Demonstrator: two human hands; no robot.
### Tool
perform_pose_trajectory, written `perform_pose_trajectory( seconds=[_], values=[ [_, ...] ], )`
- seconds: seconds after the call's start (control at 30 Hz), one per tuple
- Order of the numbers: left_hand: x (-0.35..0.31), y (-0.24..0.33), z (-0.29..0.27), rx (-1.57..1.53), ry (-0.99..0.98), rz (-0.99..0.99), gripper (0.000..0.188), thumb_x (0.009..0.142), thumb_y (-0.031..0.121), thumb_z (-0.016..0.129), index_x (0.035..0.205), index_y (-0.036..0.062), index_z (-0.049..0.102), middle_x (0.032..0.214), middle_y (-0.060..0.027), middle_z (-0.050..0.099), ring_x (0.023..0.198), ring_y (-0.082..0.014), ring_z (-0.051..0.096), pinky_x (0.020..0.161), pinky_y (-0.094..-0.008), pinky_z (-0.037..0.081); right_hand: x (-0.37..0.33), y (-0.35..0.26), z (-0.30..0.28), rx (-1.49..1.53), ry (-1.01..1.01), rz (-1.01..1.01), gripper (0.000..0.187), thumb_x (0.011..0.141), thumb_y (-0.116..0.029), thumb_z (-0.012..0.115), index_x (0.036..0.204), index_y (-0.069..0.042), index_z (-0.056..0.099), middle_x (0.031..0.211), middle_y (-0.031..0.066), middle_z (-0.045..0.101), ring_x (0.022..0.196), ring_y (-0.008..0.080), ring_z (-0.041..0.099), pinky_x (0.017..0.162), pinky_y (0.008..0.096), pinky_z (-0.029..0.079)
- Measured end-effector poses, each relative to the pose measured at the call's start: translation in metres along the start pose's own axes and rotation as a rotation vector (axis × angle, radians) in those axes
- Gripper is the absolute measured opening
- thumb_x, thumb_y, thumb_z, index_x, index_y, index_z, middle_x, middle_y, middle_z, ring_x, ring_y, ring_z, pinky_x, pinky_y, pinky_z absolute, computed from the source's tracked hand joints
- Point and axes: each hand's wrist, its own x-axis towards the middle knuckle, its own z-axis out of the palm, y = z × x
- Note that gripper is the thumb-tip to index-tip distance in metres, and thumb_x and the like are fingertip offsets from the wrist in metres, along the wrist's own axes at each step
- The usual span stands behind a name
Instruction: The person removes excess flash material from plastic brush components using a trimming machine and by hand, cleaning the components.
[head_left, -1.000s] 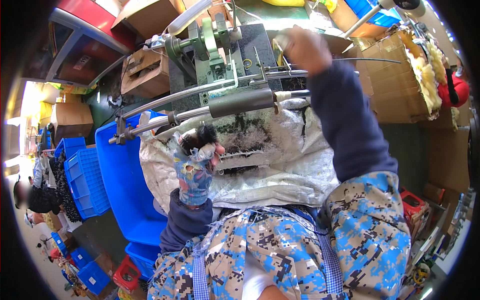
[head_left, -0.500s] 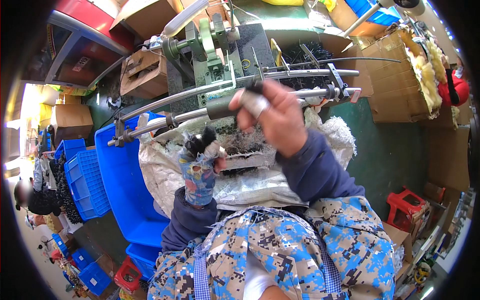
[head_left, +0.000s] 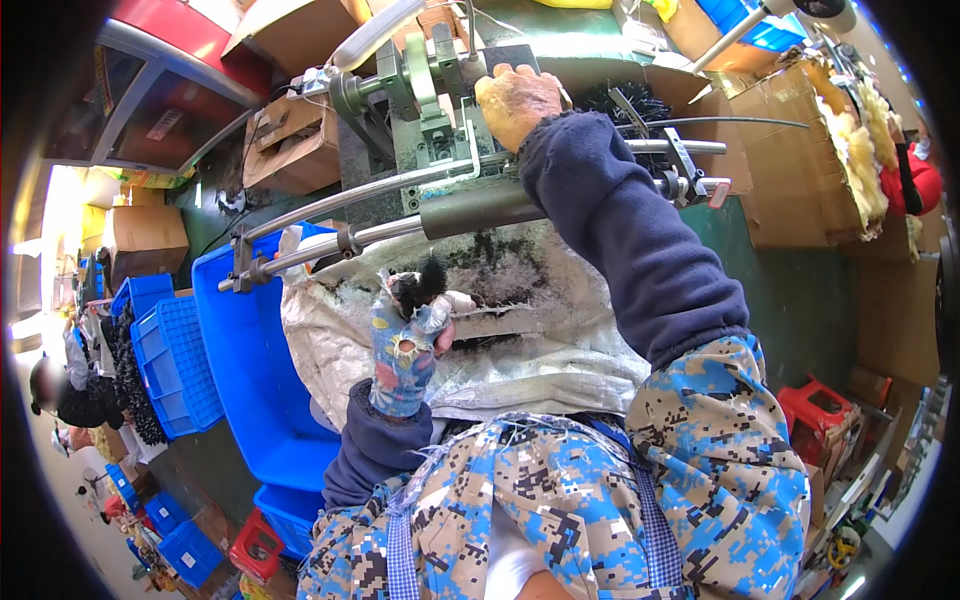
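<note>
My left hand (head_left: 410, 325), in a torn blue patterned covering, is closed round a tuft of black fibres (head_left: 432, 278) that sticks out at the top of the fist. It is above a whitish woven sheet (head_left: 335, 350) dusted with black bits. At the far side, my right hand (head_left: 518, 103) reaches over the metal machine (head_left: 425, 95). Its back faces me and its fingers curl down; what they hold, if anything, is hidden. The dark sleeve of my right arm crosses over the curved steel rails (head_left: 380, 232) and the dark roller (head_left: 480, 208).
A large blue bin (head_left: 250, 400) stands left of the sheet, beside a blue crate (head_left: 175, 370). A cardboard box of pale fluffy material (head_left: 800, 160) is at the right, above a red stool (head_left: 815, 410). Black bristles (head_left: 630, 105) lie behind the rails.
My right hand has moved away from above the sheet, forward to the far part of the machine. My left hand stays nearly in place, still gripping the black tuft.
</note>
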Motion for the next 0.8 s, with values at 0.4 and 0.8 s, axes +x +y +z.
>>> perform_pose_trajectory(
  seconds=[0.4, 0.8],
  values=[
    [-0.001, -0.006, 0.004, 0.102, 0.039, -0.167, 0.008, 0.075, 0.009, 0.062, 0.075, 0.0009, 0.061, 0.052, -0.0007, 0.051, 0.04, -0.0079, 0.043, 0.036, -0.0209, 0.03, 0.0, 0.0, 0.002, 0.014, 0.012, -0.014, 0.019, 0.077, -0.013, 0.048, 0.091, -0.009, 0.06, 0.098, 0.0102, 0.056, 0.093, 0.0269, 0.055, 0.075, 0.0429, 0.042],
    [-0.001, -0.009, 0.006, 0.125, -0.007, -0.151, 0.012, 0.076, 0.009, 0.061, 0.083, 0.0007, 0.056, 0.061, -0.0061, 0.056, 0.045, -0.0099, 0.047, 0.038, -0.0212, 0.033, 0.002, 0.005, 0.008, 0.025, 0.043, -0.054, 0.019, 0.076, -0.012, 0.049, 0.089, -0.009, 0.061, 0.095, 0.0099, 0.058, 0.089, 0.0275, 0.057, 0.073, 0.041, 0.044]
  ],
)
